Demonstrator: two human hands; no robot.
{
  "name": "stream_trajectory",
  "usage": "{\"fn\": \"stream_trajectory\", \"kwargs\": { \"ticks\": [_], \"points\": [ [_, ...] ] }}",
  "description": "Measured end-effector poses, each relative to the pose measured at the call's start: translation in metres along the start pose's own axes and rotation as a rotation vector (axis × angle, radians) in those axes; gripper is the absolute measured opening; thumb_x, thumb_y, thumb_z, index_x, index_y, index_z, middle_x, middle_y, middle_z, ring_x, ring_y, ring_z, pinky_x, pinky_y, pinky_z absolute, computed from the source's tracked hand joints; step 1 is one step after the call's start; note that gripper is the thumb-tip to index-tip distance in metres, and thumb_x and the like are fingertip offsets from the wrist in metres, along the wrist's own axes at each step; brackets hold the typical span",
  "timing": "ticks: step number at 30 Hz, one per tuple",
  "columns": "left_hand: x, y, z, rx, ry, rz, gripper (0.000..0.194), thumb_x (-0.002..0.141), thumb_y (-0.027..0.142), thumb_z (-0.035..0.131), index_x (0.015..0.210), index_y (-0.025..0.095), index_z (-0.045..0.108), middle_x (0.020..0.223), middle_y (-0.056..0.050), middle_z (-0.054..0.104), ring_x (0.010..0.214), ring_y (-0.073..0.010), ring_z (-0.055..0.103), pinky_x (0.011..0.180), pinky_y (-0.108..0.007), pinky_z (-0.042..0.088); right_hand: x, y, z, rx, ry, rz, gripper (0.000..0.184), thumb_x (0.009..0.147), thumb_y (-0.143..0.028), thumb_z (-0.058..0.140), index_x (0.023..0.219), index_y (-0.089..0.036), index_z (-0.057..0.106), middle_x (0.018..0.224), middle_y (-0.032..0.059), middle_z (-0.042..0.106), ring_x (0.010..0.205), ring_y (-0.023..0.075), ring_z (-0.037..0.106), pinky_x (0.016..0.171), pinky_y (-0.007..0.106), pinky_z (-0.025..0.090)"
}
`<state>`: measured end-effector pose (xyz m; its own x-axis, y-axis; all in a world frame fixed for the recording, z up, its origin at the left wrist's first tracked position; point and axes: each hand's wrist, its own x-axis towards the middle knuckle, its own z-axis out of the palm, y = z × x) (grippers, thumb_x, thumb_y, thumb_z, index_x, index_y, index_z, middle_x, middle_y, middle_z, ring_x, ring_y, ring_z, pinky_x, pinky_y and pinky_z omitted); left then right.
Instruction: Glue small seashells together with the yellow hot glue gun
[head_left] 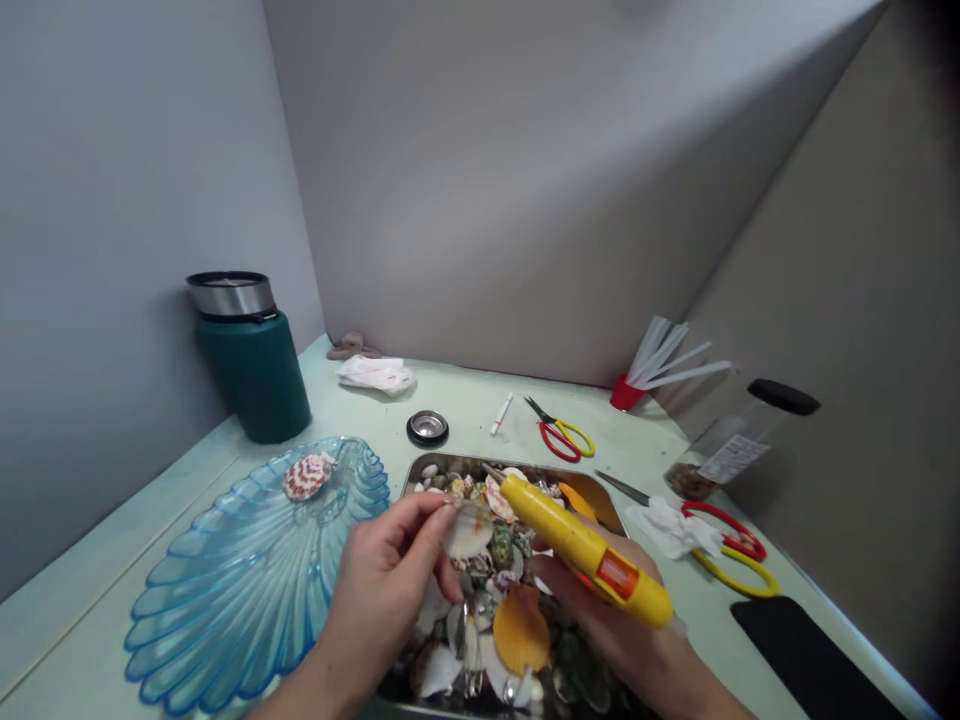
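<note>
My left hand (pixel 397 565) is closed in a pinch, thumb against index finger, at the edge of a thin pale shell (pixel 469 537) above the tray. My right hand (pixel 615 610) is wrapped round a yellow glue gun (pixel 574 535). The gun's nozzle points up and left, a little beyond the pale shell and apart from my left fingertips. Under both hands lies a metal tray (pixel 611 505) full of mixed shells. Among them are an orange scallop shell (pixel 522 630) and a green rounded shell (pixel 501 547). My right fingers are partly hidden behind the gun.
To the left, a blue shell-shaped glass dish (pixel 247 570) holds a red-and-white scallop shell (pixel 308 477). Behind it stands a green bottle (pixel 259 375). Around the tray are a lid (pixel 427 428), scissors (pixel 559 437), a red cup of glue sticks (pixel 626 393) and a jar (pixel 724 445).
</note>
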<state>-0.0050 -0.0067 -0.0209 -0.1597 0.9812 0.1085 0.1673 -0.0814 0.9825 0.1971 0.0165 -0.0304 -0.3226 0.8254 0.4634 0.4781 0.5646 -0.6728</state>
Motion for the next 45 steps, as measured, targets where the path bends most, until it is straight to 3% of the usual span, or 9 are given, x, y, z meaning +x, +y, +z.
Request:
{"fn": "stream_trajectory", "kwargs": {
  "ticks": [7,13,22,28,38,45],
  "points": [
    [-0.008,-0.001,0.007,-0.037,-0.158,-0.080,0.026,0.086,0.037,0.053,0.097,0.016,0.065,0.039,0.003,0.062,0.038,-0.0121,0.058,0.049,-0.020,0.044,-0.002,-0.002,0.001,0.045,0.014,0.005,0.016,0.083,-0.032,0.060,0.073,-0.021,0.061,0.069,0.0011,0.066,0.061,0.0167,0.062,0.057,0.026,0.050],
    [-0.010,-0.003,0.009,-0.072,-0.216,-0.115,0.026,0.087,0.038,0.053,0.098,0.017,0.063,0.040,0.004,0.062,0.040,-0.0119,0.058,0.051,-0.021,0.046,-0.002,-0.007,0.000,0.118,-0.051,0.101,0.019,0.086,-0.031,0.056,0.071,-0.020,0.058,0.066,-0.0001,0.064,0.057,0.0147,0.061,0.054,0.023,0.049],
    [-0.008,-0.004,0.009,-0.157,-0.288,-0.130,0.027,0.087,0.038,0.052,0.099,0.016,0.062,0.041,0.003,0.062,0.040,-0.0115,0.058,0.051,-0.021,0.045,-0.002,-0.009,-0.003,0.127,-0.007,0.134,0.015,0.084,-0.032,0.058,0.077,-0.019,0.062,0.073,0.0012,0.066,0.066,0.0171,0.064,0.063,0.025,0.053],
    [-0.008,-0.003,0.008,-0.041,-0.293,-0.063,0.028,0.088,0.038,0.051,0.101,0.016,0.064,0.045,0.000,0.066,0.045,-0.0145,0.061,0.057,-0.024,0.047,-0.002,-0.011,-0.004,0.145,-0.010,0.185,0.018,0.083,-0.035,0.057,0.076,-0.018,0.061,0.068,0.0013,0.064,0.060,0.0169,0.062,0.057,0.026,0.053],
    [-0.011,0.000,0.008,0.120,-0.268,0.066,0.031,0.089,0.039,0.048,0.099,0.017,0.068,0.048,-0.002,0.068,0.046,-0.0149,0.062,0.052,-0.022,0.048,-0.004,-0.008,-0.002,0.078,-0.021,0.072,0.016,0.086,-0.030,0.055,0.074,-0.019,0.059,0.067,0.0003,0.063,0.059,0.0155,0.060,0.056,0.025,0.049],
    [-0.011,0.001,0.007,0.136,-0.273,0.079,0.029,0.089,0.037,0.048,0.096,0.018,0.068,0.048,-0.002,0.067,0.044,-0.0127,0.060,0.048,-0.019,0.046,-0.004,-0.008,-0.002,0.068,0.000,0.053,0.018,0.086,-0.029,0.054,0.071,-0.019,0.058,0.067,0.0005,0.063,0.058,0.0154,0.060,0.054,0.024,0.048]
  ]
}}
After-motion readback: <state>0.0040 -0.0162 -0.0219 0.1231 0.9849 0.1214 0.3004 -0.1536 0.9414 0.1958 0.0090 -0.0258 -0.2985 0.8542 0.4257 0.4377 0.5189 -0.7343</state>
